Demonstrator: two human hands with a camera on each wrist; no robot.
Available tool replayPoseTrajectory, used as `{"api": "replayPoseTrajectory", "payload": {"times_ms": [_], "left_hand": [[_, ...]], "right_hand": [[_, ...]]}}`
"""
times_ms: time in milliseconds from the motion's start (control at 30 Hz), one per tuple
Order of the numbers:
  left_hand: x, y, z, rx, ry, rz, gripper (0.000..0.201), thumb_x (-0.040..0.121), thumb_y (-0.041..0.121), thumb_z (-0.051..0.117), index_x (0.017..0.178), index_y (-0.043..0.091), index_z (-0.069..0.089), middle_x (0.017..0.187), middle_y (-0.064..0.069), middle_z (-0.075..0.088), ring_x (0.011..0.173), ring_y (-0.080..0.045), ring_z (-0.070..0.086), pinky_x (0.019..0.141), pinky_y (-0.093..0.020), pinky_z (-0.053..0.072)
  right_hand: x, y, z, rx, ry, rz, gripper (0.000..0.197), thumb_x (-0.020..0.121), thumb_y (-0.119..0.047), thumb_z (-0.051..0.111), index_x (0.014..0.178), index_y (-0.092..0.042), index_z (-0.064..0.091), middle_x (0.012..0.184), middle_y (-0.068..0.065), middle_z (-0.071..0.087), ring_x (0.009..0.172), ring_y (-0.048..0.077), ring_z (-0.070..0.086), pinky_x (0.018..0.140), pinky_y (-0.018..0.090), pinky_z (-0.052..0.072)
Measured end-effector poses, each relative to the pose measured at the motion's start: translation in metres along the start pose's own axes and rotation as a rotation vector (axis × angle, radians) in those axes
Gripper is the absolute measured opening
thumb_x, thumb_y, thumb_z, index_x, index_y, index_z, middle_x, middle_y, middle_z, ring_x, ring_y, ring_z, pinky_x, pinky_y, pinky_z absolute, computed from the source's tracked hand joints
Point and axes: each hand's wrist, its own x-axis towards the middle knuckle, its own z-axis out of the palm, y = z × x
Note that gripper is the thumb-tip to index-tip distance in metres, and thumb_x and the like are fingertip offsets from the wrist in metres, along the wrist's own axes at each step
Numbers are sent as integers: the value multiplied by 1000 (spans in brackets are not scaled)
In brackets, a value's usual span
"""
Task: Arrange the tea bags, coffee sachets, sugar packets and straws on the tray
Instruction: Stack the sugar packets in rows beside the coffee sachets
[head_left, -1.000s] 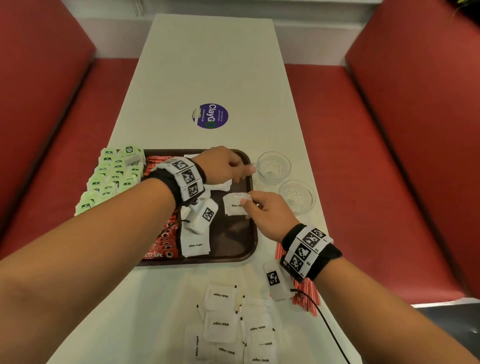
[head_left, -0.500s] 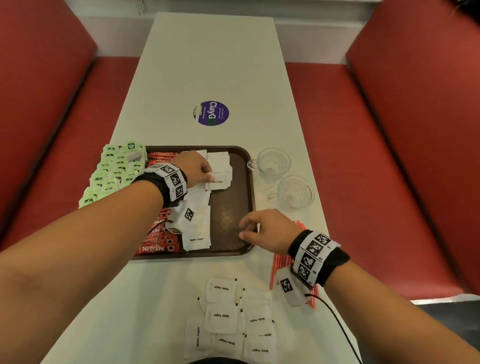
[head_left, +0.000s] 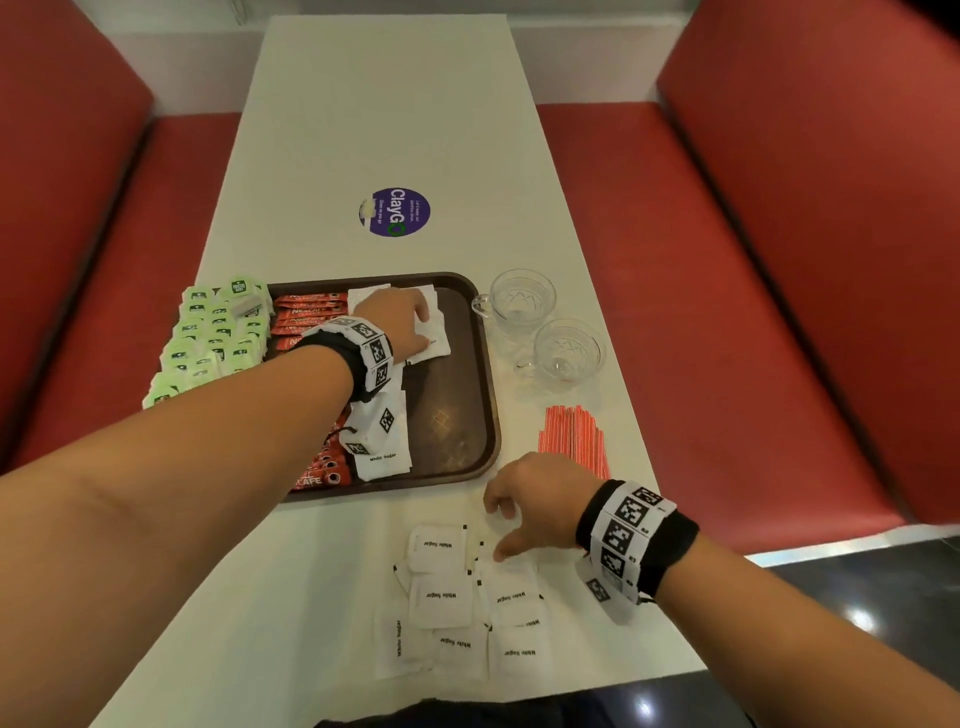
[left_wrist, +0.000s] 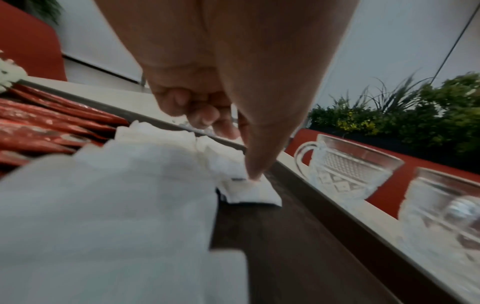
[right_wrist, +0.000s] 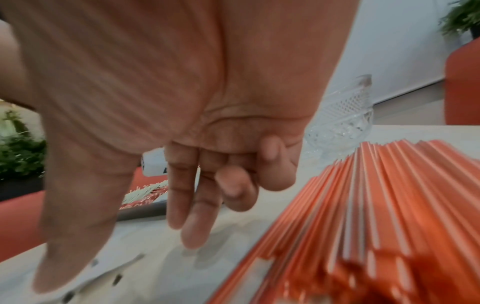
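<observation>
A brown tray (head_left: 457, 410) holds green tea bags (head_left: 208, 338) at its left, red coffee sachets (head_left: 306, 309) beside them, and white sugar packets (head_left: 434, 338) in a column. My left hand (head_left: 415, 322) rests on the far sugar packets. In the left wrist view its thumb tip presses one sugar packet (left_wrist: 249, 191) flat while the other fingers (left_wrist: 197, 111) curl above the stack. My right hand (head_left: 506, 527) hovers empty over several loose sugar packets (head_left: 447, 597) on the near table, fingers hanging loose (right_wrist: 192, 222). The orange straws (head_left: 574, 436) (right_wrist: 376, 216) lie right of it.
Two cut-glass cups (head_left: 522, 301) (head_left: 569, 348) stand on the white table just right of the tray. A round purple sticker (head_left: 395, 212) lies farther back. Red bench seats flank both long sides. The tray's right half (head_left: 447, 436) is bare.
My right hand let go of the sugar packet it held over the tray and drew back to the loose pile. My left hand shifted onto the far packets on the tray.
</observation>
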Motion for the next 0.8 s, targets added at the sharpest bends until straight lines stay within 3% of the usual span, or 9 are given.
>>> {"api": "replayPoseTrajectory", "payload": {"times_ms": [100,267,433,600,700,800], "left_hand": [[-5,11,11,11,-72,99,25,86,36,71,109,26,66,111,-2,60,105,-22,57,89,-33,46],[-17,18,11,74,-67,77,27,89,29,69,117,26,68,123,-7,57,114,-26,55,96,-35,45],[-63,39,-2,-89,12,159,21,90,36,66,109,27,67,109,2,61,102,-18,58,92,-34,48],[-134,49,10,-116,-175,278,11,87,37,70,97,33,68,96,17,62,91,-4,58,85,-25,47],[-165,43,33,1,-298,350,18,86,39,70,103,33,68,102,15,66,94,-7,61,86,-27,50],[-185,34,52,82,-350,369,31,83,47,72,110,31,65,110,12,65,99,-11,58,82,-24,44]], "right_hand": [[-5,-6,11,-59,-37,-5,55,77,-61,75,116,-25,62,96,-9,61,86,16,56,81,36,53],[-12,-10,25,-75,-19,12,55,76,-54,79,117,-22,61,106,-4,60,91,18,56,81,37,53],[-15,-13,32,-60,16,31,45,81,-46,78,114,-19,62,104,-1,60,87,19,53,79,36,52],[-14,-16,34,-52,59,55,37,88,-39,73,117,-17,67,109,3,66,99,25,60,80,35,50],[-15,-19,33,-30,85,92,30,89,-34,72,113,-17,68,108,5,67,99,26,61,83,36,52],[-17,-22,34,-2,103,122,23,91,-29,70,108,-16,66,104,5,64,95,25,59,79,33,49]]}}
